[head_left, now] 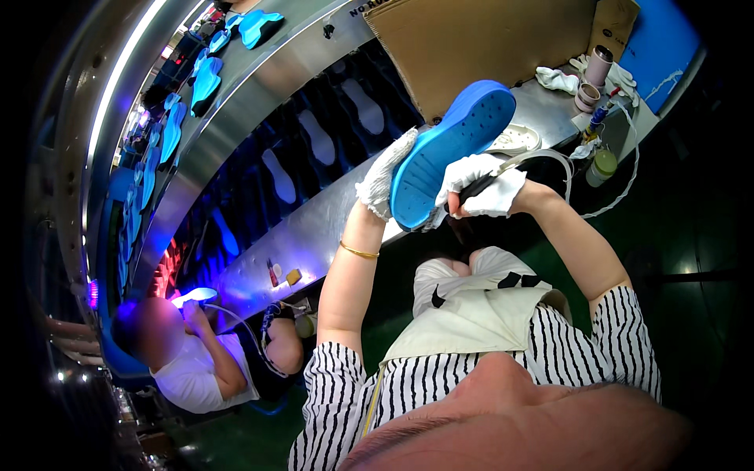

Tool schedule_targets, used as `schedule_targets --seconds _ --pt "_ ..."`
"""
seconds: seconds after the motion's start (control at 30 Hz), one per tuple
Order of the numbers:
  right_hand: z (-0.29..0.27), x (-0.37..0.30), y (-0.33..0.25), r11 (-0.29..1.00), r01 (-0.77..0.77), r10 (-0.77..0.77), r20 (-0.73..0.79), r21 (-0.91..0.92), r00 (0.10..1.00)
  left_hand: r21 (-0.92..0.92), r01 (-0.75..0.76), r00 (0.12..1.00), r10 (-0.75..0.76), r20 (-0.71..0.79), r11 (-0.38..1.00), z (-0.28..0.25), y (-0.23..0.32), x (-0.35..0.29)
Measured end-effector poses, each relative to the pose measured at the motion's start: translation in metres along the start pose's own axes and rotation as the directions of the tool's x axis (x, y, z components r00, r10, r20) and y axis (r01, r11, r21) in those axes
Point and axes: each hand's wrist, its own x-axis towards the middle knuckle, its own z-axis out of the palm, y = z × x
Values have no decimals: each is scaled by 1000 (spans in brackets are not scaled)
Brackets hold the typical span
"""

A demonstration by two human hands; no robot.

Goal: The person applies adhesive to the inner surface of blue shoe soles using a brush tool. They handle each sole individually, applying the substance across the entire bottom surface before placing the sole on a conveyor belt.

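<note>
Sole point(455, 145), bright blue and speckled with dark spots, slants up and to the right between your two hands, and it is the landmark for everything below. Your left hand point(389, 173), in a white knit glove, is closed on the left edge of the sole. Your right hand point(483, 184), gloved too but with some bare fingers showing, is curled around a dark tool point(474, 188) at the lower right of the sole; you cannot tell from this view whether its tip touches. A pale tube point(569, 161) loops away to the right of the sole from near your right hand. Just right of the sole, partly behind your right hand, sits a white shoe point(514, 139). Beyond the sole stands a brown cardboard sheet point(479, 51). Farther right of the sole are loose white gloves point(558, 79), a pink cup point(598, 67) and a jar point(602, 166). Left of the sole, grey sole shapes point(316, 137) show against a dark recess, and well below and left of it a co-worker point(208, 369) lifts a brightly lit piece point(194, 297)
</note>
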Motion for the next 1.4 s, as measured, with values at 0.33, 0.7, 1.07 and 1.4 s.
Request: schedule_targets --seconds 0.33,0.7,1.07,1.4 --pt "-10 -9 -2 950 -165 161 -37 -264 986 108 37 993 -49 110 993 -2 2 4" --pt "-32 -16 -11 936 -88 71 -62 -341 996 121 100 988 -113 105 988 -14 1 4" --pt "40 -7 -16 979 30 9 -186 201 982 -485 -125 918 286 276 866 -16 -33 -3" --pt "56 6 -23 987 154 -126 -354 52 927 -512 -194 905 354 234 837 -15 -49 -13"
